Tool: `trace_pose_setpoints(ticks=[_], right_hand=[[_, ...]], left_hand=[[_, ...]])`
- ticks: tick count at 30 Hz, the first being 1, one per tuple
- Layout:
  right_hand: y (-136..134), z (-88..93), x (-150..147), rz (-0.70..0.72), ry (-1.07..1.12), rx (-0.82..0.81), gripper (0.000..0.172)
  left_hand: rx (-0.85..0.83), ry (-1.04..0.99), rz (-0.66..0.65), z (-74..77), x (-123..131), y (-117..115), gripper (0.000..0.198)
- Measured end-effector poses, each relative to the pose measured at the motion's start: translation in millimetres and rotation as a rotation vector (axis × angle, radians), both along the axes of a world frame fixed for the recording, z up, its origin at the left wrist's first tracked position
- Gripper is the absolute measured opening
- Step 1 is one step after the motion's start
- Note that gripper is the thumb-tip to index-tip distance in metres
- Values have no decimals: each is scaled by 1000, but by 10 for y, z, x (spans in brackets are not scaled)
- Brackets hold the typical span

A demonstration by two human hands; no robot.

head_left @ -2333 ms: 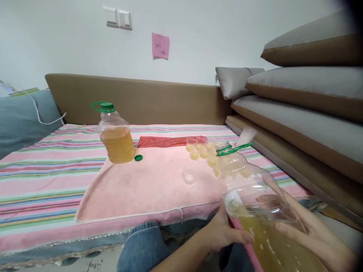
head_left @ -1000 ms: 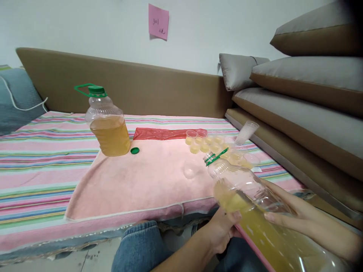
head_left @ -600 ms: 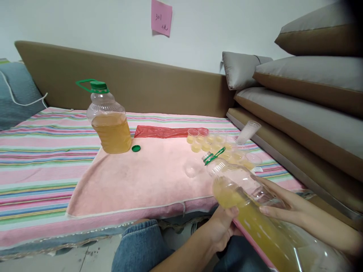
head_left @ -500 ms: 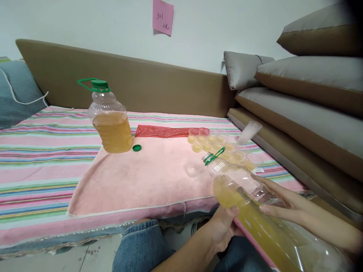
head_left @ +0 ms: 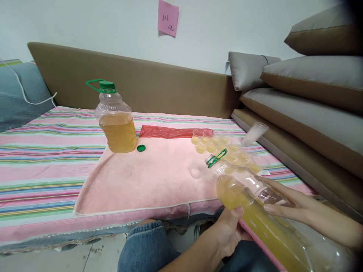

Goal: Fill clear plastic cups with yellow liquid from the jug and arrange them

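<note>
A large clear bottle of yellow liquid lies tilted in both hands, its uncapped mouth with a green handle pointing up and left. My left hand supports it from below near the shoulder. Over the bottle's upper side, my right hand grips the recessed part. A clear empty-looking cup stands on the pink cloth just left of the mouth. Behind the bottle are several small cups holding yellow liquid. No stream from the mouth can be made out.
A second large bottle with a green cap stands at the left, beside a loose green cap. A red plastic bag lies behind the pink cloth. Stacked cups lean at the right, near piled cushions.
The whole view has shifted slightly, so things appear a little further right. Both hands keep their hold on the tilted bottle, whose pose looks nearly the same.
</note>
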State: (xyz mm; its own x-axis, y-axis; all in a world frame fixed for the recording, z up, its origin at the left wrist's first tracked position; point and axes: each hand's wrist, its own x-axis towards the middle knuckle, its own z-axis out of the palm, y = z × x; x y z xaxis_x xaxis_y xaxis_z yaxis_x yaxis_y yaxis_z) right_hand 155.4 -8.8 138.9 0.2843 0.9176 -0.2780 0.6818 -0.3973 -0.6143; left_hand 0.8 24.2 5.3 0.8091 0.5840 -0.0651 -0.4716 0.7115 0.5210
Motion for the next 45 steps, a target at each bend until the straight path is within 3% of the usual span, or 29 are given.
trace_pose_setpoints(ticks=[5,10,24,31,35,45], right_hand=[[27,71,-28,51,160,-117,92],[54,76,-3,71,100,-92,82],[79,151,-39,80,27,-52,81],[123,183,-65,150,37,-71,80],[137,204,-85,118,14,-101,86],[165,234,-116,160,42,-103,76]], left_hand=[[4,-10,-13,2,4,-10,86],[11,-33,-31,16,0,-23,86],[-40,-50,-61,43,19,-28,100],[-35,-85,-51,20,22,-24,95],[-41,-79,-47,-3,32,-26,97],[-35,-96,-49,24,26,-19,96]])
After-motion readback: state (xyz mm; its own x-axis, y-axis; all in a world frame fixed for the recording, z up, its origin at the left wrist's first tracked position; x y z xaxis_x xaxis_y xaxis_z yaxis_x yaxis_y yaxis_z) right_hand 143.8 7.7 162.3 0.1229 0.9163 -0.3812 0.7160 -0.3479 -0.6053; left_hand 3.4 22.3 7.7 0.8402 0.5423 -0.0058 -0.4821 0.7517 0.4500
